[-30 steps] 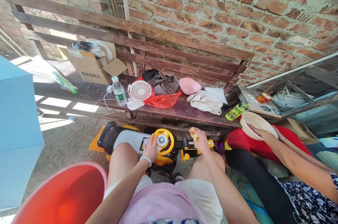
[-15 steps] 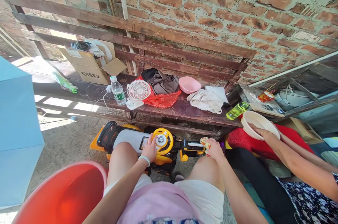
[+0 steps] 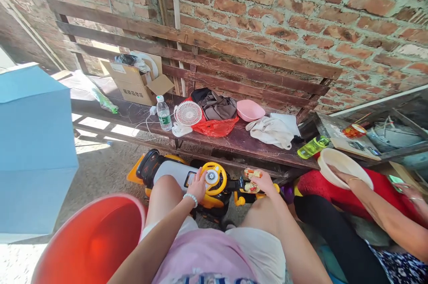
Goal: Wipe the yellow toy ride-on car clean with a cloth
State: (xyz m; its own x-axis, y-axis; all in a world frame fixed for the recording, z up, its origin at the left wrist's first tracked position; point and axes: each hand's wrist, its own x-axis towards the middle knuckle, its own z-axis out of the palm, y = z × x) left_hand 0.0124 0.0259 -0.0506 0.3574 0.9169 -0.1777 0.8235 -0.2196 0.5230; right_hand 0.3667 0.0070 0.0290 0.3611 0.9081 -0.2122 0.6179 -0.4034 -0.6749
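A yellow and black ride-on toy digger (image 3: pixel 167 176) stands on the ground before my knees. Its yellow steering wheel (image 3: pixel 220 176) faces up, and my left hand (image 3: pixel 197 187) holds the left side of the rim. Over the toy's front arm, my right hand (image 3: pixel 264 182) grips a cream cloth with red and orange patterning (image 3: pixel 251 186). The cloth hangs partly spread beside my fingers, hiding part of the arm behind it. A small yellow knob (image 3: pixel 240 201) shows just below the cloth.
The wooden bench (image 3: pixel 220 139) bears a water bottle (image 3: pixel 163 113), white fan (image 3: pixel 188 113), pink basin (image 3: pixel 250 110) and cardboard box (image 3: pixel 129 83). At right, another person's hand (image 3: pixel 339 174) holds a cream basin (image 3: pixel 359 170). A red tub (image 3: pixel 90 239) and blue umbrella (image 3: pixel 36 132) are left.
The view has turned left, so things appear farther right. The cloth in my right hand is more spread out. The other person's far hand has left the basin and is at a green-and-white item.
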